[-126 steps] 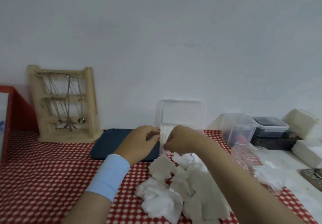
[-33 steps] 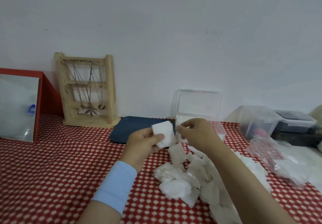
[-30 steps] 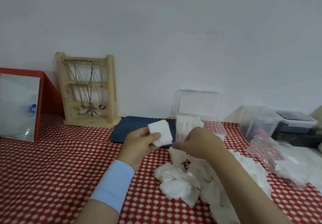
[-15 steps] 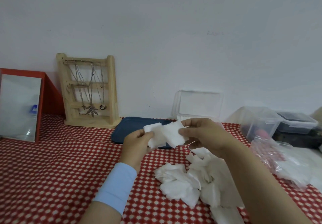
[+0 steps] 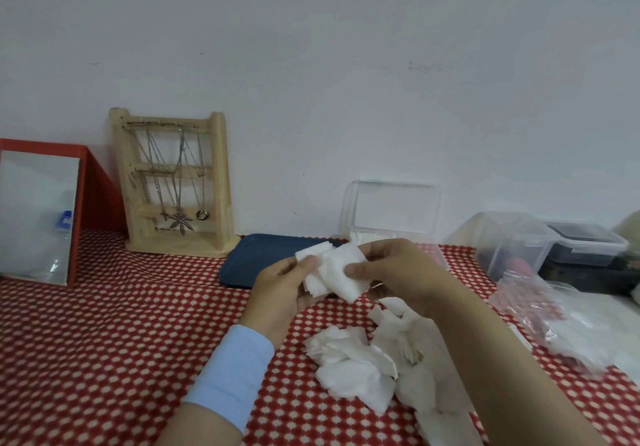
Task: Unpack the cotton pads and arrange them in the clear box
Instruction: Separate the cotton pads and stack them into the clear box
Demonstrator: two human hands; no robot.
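A small stack of pads (image 5: 332, 272) hangs in the air between both hands, just above the surface (image 5: 104, 324). The stack lies flat-faced toward the camera, its long side running from 10 to 4 o'clock. The left hand (image 5: 284, 289) grips the stack's left end, thumb curled over the top pad. The right hand (image 5: 391, 272) pinches the right end between thumb and fingers.

The box (image 5: 415, 235) stands at 12 o'clock from the stack, just behind the right hand, which hides most of its body. Its lid (image 5: 394, 206) is tipped up against the wall, and a row of pads already stands on edge inside at the left. The right hand is the nearer one, so I judge that the stack goes forward and slightly right, turned on edge to match that row.

A loose pile (image 5: 363, 362) of pads lies at 6 o'clock on the surface, so plenty remains to sort. The emptied bag (image 5: 554, 314) lies at 4 o'clock.
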